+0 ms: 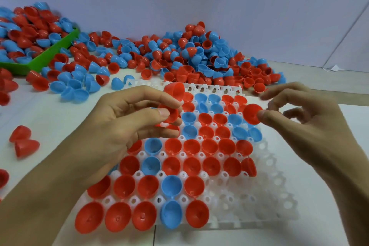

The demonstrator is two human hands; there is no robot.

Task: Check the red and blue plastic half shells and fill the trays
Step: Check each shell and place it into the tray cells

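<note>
Fingers curled on both sides here: the left hand pinches a red shell between thumb and fingers, with a second red shell sitting up against its index finger, open mouth facing the camera, and more red showing under the lower fingers, though how many shells are tucked in there I can't tell. Over on the right hand, thumb and forefinger clamp the rim of another red shell, held above the tray's far right part, the other fingers spread loosely and a bit blurred. Below both hands lies the white tray on the table, its cups mostly loaded with shells sitting mouth-up: reds dominate, with blue shells scattered in columns through the middle and far rows. The near right corner of the tray has bare white cups, and one red shell at the right end of a row is tilted on its side. Behind the tray sprawls a big loose heap of red and blue shells, some nested together. Far left, a green bin is piled with more of them. Two red shells lie by themselves on the table left of the forearm.
</note>
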